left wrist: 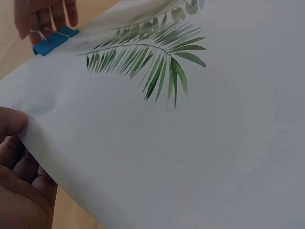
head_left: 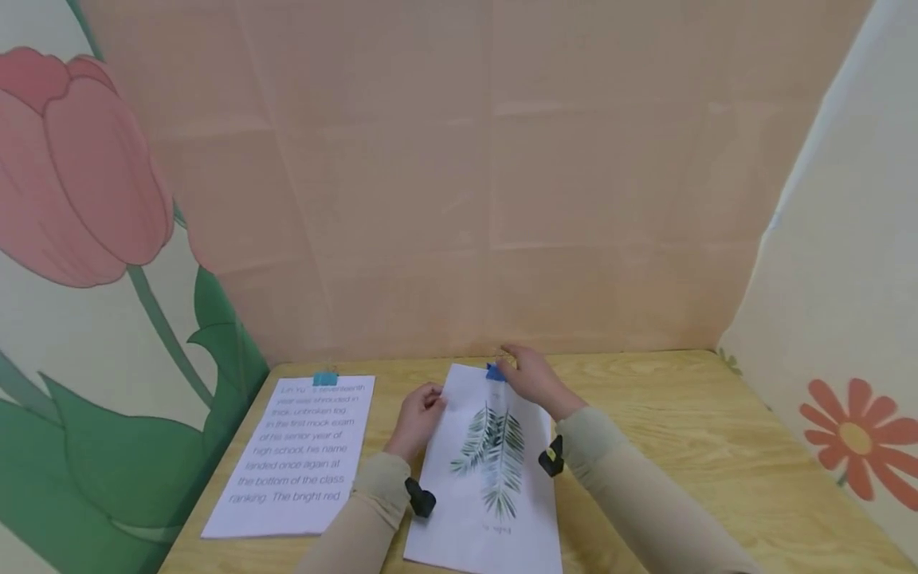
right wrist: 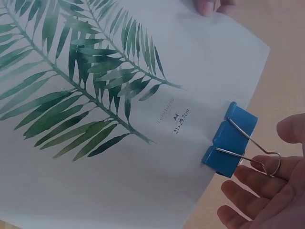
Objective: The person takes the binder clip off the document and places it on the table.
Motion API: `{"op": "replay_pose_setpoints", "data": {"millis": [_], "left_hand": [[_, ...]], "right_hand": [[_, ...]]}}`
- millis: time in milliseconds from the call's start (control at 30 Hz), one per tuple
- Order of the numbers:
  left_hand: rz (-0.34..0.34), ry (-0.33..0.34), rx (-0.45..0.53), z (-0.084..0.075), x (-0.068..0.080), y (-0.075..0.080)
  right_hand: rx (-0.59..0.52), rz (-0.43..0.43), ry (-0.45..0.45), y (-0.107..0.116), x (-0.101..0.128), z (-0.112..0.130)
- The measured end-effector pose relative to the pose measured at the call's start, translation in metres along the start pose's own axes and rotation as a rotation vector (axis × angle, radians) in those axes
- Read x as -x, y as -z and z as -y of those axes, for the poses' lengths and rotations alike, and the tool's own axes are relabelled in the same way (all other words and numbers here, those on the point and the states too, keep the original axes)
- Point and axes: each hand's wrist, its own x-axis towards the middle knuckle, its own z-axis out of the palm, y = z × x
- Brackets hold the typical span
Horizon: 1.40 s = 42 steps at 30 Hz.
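Observation:
A white paper sheet (head_left: 459, 510) printed with green palm leaves (right wrist: 95, 100) is in front of me, with a blue binder clip (right wrist: 233, 138) on its far edge. My left hand (head_left: 418, 418) pinches the paper's left edge, thumb (left wrist: 12, 121) on top and fingers curled underneath. At the clip, my right hand (head_left: 534, 381) has its fingers loosely bent beside and under the wire handles, as the right wrist view shows. Its thumb (right wrist: 291, 129) stands apart from the clip. Whether anything lies under the top sheet is hidden.
To the left on the wooden table (head_left: 645, 430) lies a page of printed text (head_left: 287, 454), with a teal binder clip (head_left: 326, 379) at its top. A pinkish-brown covering (head_left: 466, 199) rises behind the table. Walls with painted flowers stand at both sides.

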Motion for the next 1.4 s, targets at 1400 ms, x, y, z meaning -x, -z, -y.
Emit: {"op": "replay_pose_setpoints", "data": {"millis": [1400], "left_hand": [[-0.024,-0.026,0.067,0.012,0.005,0.0]], "right_hand": [[-0.173,0.205,0.093,0.035,0.009,-0.002]]}}
